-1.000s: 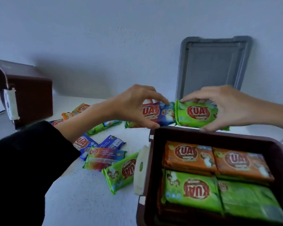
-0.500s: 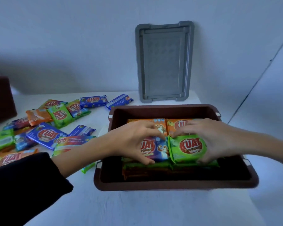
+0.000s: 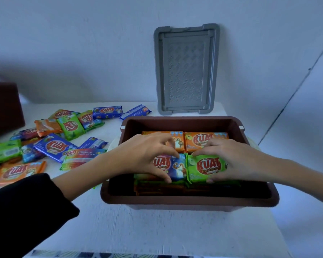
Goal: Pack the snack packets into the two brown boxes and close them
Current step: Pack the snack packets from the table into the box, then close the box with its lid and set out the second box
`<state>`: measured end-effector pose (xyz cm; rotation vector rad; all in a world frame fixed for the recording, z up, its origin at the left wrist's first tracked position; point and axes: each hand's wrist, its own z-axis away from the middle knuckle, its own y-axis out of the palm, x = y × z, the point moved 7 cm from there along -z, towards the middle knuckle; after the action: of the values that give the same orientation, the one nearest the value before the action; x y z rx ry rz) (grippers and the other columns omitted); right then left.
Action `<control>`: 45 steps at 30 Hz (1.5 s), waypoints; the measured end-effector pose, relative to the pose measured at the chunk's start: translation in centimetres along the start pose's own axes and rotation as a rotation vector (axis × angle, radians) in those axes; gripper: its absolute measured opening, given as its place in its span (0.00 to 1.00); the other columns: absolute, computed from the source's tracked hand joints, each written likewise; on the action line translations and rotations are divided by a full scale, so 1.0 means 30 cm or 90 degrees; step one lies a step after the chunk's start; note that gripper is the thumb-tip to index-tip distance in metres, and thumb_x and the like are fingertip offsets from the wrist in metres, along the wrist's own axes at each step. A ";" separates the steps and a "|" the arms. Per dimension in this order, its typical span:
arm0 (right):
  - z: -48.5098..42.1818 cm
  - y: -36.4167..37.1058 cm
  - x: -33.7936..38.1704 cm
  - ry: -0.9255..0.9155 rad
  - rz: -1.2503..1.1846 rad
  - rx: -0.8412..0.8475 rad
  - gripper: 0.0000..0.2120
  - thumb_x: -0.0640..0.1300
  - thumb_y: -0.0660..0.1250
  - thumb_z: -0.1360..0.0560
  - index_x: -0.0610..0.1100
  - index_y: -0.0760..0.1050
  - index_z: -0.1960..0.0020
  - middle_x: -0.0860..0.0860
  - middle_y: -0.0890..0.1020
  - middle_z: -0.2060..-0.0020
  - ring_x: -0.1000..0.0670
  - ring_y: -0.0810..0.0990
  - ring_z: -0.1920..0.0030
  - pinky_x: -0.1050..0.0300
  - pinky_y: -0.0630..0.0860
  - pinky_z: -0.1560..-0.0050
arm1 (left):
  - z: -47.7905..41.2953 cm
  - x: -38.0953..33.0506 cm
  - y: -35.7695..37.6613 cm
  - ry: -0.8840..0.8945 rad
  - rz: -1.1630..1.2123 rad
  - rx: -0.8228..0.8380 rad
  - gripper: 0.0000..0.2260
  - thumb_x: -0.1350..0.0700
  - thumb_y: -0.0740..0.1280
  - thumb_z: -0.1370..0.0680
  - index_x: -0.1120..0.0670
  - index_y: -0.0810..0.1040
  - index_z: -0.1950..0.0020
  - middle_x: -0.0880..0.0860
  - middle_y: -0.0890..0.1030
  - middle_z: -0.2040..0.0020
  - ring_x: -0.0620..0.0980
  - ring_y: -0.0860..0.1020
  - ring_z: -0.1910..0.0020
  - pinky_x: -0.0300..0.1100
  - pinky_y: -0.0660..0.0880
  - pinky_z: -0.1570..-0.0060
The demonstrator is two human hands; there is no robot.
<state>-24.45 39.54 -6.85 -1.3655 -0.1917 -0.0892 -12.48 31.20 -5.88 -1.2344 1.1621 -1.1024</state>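
Placement is under way in the brown box (image 3: pixel 185 202), which stands on the worktop (image 3: pixel 138 229) nearest the viewer. Inside it, the left hand (image 3: pixel 147 157) pinches a blue packet (image 3: pixel 177 166) and the right hand (image 3: pixel 237 162) pinches a green packet (image 3: pixel 205 168). Each grip is closed on its packet, thumb at the near edge and fingers at the far edge. The two packets lie side by side, touching, flat on the near stack. A second ago both were held in the air over the far rim; half a second ago they were coming down; now they rest on the layer beneath. Judgement: this pair is seated and only release remains. Behind them sits a row of orange packets (image 3: pixel 205 142). Left of the box, many loose packets (image 3: pixel 54 146) lie scattered, so packing is far from finished. Farther off, a grey lid (image 3: pixel 186 69) leans on the wall, and the second brown box (image 3: pixel 4 107) stands far left, partly out of frame.
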 end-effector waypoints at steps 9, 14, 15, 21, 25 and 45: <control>-0.043 -0.160 -0.030 -0.016 -0.083 -0.184 0.20 0.54 0.69 0.29 0.59 0.72 0.38 0.58 0.75 0.48 0.59 0.73 0.48 0.56 0.73 0.47 | -0.059 0.066 -0.139 -0.026 0.075 -0.091 0.21 0.36 0.61 0.28 0.44 0.77 0.41 0.45 0.75 0.42 0.40 0.75 0.49 0.37 0.74 0.59; -0.128 -0.264 -0.085 -0.008 -0.087 -0.292 0.20 0.52 0.69 0.29 0.57 0.73 0.38 0.58 0.74 0.51 0.56 0.74 0.49 0.55 0.73 0.48 | -0.129 0.193 -0.231 -0.073 0.118 -0.209 0.16 0.44 0.63 0.27 0.48 0.79 0.44 0.48 0.76 0.45 0.44 0.76 0.50 0.42 0.75 0.54; -0.153 -0.284 -0.105 0.000 -0.084 -0.320 0.20 0.52 0.69 0.29 0.57 0.72 0.38 0.57 0.73 0.51 0.56 0.72 0.49 0.56 0.72 0.48 | -0.144 0.227 -0.244 -0.082 0.121 -0.241 0.15 0.46 0.64 0.27 0.49 0.79 0.43 0.49 0.76 0.45 0.44 0.76 0.49 0.43 0.75 0.52; -0.357 -0.346 -0.296 0.095 -0.083 -0.440 0.30 0.50 0.69 0.28 0.56 0.62 0.29 0.48 0.65 0.36 0.47 0.64 0.36 0.57 0.65 0.40 | -0.290 0.476 -0.210 -0.206 0.155 -0.317 0.25 0.53 0.69 0.26 0.48 0.66 0.30 0.56 0.62 0.32 0.52 0.64 0.33 0.44 0.65 0.36; -0.510 -0.315 -0.447 0.202 -0.089 -0.455 0.39 0.51 0.69 0.28 0.57 0.48 0.26 0.41 0.45 0.27 0.38 0.49 0.28 0.44 0.60 0.31 | -0.402 0.644 -0.123 -0.312 0.205 -0.334 0.36 0.52 0.70 0.27 0.45 0.54 0.26 0.58 0.46 0.26 0.61 0.53 0.28 0.54 0.63 0.33; -0.539 -0.394 -0.583 0.166 -0.138 -0.654 0.44 0.43 0.74 0.32 0.51 0.52 0.25 0.41 0.43 0.25 0.44 0.45 0.24 0.62 0.51 0.33 | -0.492 0.712 -0.161 -0.320 0.248 -0.400 0.51 0.59 0.76 0.32 0.42 0.40 0.26 0.60 0.55 0.31 0.55 0.73 0.52 0.43 0.78 0.52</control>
<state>-42.31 20.48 -1.83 -2.3262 -0.0637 -0.6091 -24.99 8.32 -1.74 -1.5495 1.3103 -0.1024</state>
